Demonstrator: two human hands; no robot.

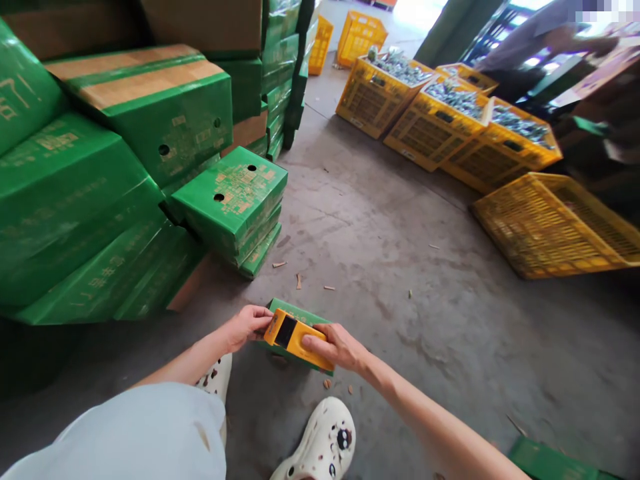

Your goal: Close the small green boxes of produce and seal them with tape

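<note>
My right hand (333, 343) is wrapped round a yellow handheld tool (300, 340) with a dark window on top; its exact kind is not clear. My left hand (249, 325) is closed, its fingertips at the tool's left end and close to the edge of a green cardboard box (300, 311). What those fingers pinch is hidden. The box lies under the tool, low in front of my feet, and is mostly covered by the tool and hands.
A short stack of green boxes (235, 190) stands ahead, beside larger piled green cartons (165, 120) on the left. Yellow crates (415, 130) filled with small greyish items line the right, near a tilted yellow crate (530, 227). A person (530, 37) bends behind them. Scraps lie on the floor.
</note>
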